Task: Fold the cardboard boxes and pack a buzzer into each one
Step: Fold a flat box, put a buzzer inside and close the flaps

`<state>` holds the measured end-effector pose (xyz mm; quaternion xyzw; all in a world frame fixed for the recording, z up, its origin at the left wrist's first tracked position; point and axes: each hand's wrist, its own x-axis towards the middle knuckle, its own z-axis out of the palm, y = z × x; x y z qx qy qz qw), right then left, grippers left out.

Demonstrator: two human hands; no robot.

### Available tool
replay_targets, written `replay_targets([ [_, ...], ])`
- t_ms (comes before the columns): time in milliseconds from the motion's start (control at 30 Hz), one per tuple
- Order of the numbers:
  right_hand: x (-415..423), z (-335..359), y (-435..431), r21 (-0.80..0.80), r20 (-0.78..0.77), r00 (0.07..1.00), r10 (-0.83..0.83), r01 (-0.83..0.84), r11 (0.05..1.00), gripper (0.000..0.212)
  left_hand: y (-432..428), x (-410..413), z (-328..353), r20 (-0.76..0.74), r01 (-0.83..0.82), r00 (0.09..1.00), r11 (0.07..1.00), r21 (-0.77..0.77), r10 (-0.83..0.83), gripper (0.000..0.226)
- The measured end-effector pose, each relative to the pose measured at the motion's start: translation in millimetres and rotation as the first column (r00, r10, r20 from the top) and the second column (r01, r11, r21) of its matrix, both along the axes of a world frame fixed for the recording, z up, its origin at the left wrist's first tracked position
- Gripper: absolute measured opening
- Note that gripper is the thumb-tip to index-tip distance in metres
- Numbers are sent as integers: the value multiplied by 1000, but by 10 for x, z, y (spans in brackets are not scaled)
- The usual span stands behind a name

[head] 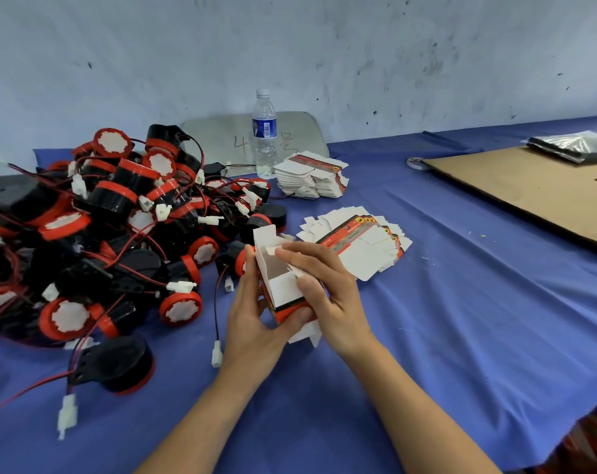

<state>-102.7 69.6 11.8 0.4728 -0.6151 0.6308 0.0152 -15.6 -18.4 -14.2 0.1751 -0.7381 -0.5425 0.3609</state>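
Head view: on a desk [461, 302] beside a heap of buzzers [102, 227], a half-folded box [280, 285] is held upright, mouth up. The left hand [252, 323], nearer the heap, grips its base. The right hand [327, 292] clasps its side, fingers [300, 251] pressing a flap.

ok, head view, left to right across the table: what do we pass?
buzzer pile → open box, gripped by left hand and right hand → fanned flat boxes → brown cardboard sheet
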Motion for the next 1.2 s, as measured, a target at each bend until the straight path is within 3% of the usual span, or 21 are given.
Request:
replay_targets([
  [133, -12, 4, -6, 16, 58, 998, 14, -15, 1000, 38, -8, 10, -19, 11, -17, 1000, 999, -31, 18, 98],
  [333, -25, 11, 31, 36, -36, 999, -23, 25, 999, 51, 33, 23, 11, 27, -16, 999, 992, -121, 20, 108],
  [467, 16, 14, 38, -57, 63, 998, 21, -17, 998, 73, 51, 23, 20, -17, 26, 999, 996, -84, -28, 100],
  [633, 37, 9, 16, -19, 70, 996, -50, 51, 999, 40, 41, 25, 21, -47, 26, 998, 997, -78, -30, 94],
  [767, 68, 33, 12, -39, 128, 992, -6, 11, 999, 24, 27, 13, 14, -71, 8, 997, 998, -69, -13, 92],
  [1000, 66, 16, 6, -7, 171, 985, 12, -11, 1000, 28, -14, -16, -49, -120, 3, 993, 1000, 12, -1, 93],
  [1200, 42, 4, 26, 3, 151, 989, 6, -6, 1000, 20, -24, -8, -52, -135, -14, 991, 998, -54, 7, 90],
])
